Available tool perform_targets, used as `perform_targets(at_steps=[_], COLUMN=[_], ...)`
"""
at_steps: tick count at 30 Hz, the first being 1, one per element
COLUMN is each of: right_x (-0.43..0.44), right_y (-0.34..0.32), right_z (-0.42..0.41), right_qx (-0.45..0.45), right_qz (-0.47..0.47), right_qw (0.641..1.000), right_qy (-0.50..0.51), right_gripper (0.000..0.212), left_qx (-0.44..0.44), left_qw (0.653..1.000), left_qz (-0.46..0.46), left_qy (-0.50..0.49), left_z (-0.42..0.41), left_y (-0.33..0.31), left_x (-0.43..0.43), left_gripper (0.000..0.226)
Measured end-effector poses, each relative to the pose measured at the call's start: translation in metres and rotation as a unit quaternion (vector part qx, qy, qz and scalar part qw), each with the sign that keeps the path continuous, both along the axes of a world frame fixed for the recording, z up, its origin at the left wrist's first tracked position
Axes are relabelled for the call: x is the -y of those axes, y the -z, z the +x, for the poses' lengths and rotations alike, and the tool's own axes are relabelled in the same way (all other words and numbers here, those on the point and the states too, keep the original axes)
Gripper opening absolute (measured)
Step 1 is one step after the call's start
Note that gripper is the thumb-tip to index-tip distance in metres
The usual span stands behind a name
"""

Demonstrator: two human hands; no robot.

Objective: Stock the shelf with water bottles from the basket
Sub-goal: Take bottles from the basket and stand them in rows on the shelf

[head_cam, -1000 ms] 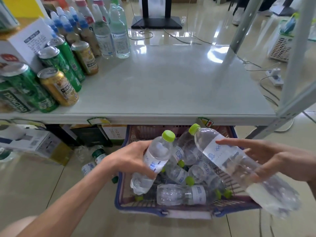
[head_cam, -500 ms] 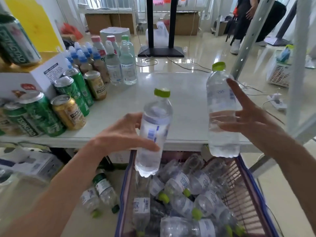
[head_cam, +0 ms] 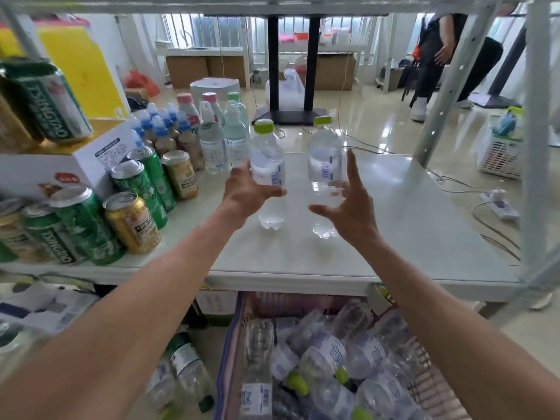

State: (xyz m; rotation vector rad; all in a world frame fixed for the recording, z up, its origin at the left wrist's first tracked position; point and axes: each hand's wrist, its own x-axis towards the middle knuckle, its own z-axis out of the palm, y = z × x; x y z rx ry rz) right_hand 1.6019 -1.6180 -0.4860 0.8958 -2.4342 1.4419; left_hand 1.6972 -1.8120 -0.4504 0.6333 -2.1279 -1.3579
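Note:
Two clear water bottles with green caps stand upright over the white shelf board [head_cam: 400, 225], side by side near its middle. My left hand [head_cam: 247, 194] is wrapped around the left bottle [head_cam: 268, 165]. Cupped around the right bottle [head_cam: 324, 162] from the right is my right hand [head_cam: 351, 204], thumb low and fingers stretched upward. Both bottle bases are at or just above the board; I cannot tell if they touch it. Below the shelf edge sits the purple basket [head_cam: 228, 347], holding several more water bottles [head_cam: 327, 353] lying on their sides.
Green and gold cans [head_cam: 133, 219] crowd the shelf's left side beside a white box [head_cam: 69, 165]. Capped drink bottles [head_cam: 212, 140] stand at the back left. Grey shelf posts [head_cam: 538, 153] rise on the right. A few bottles [head_cam: 188, 374] lie on the floor left of the basket. A person stands far back.
Both hands have carried their bottles forward from above the shelf's front edge to the middle of the board and lowered them. The bottles are now closer together.

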Motion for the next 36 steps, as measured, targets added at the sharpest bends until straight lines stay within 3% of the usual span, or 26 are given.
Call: perform_targets(at_steps=[5, 10, 30, 36], right_x=[0.024, 0.042, 0.092, 0.089], right_y=[0.018, 0.025, 0.025, 0.022], right_z=[-0.014, -0.023, -0.06, -0.062], right_qx=[0.027, 0.066, -0.012, 0.006], right_qz=[-0.061, -0.121, -0.019, 0.012], right_qw=[0.998, 0.99, 0.999, 0.999], right_qy=[0.008, -0.014, -0.036, -0.045], right_gripper=[0.11, 0.105, 0.084, 0.081], left_qx=[-0.006, -0.009, -0.01, 0.0], left_qw=[1.0, 0.999, 0.997, 0.998], left_qz=[-0.003, 0.013, 0.006, 0.006], left_qy=[0.009, 0.043, 0.074, 0.063], left_z=[-0.017, -0.031, -0.058, -0.062], left_y=[0.005, 0.014, 0.023, 0.028], left_x=[0.005, 0.013, 0.046, 0.044], left_gripper=[0.075, 0.076, 0.082, 0.079])
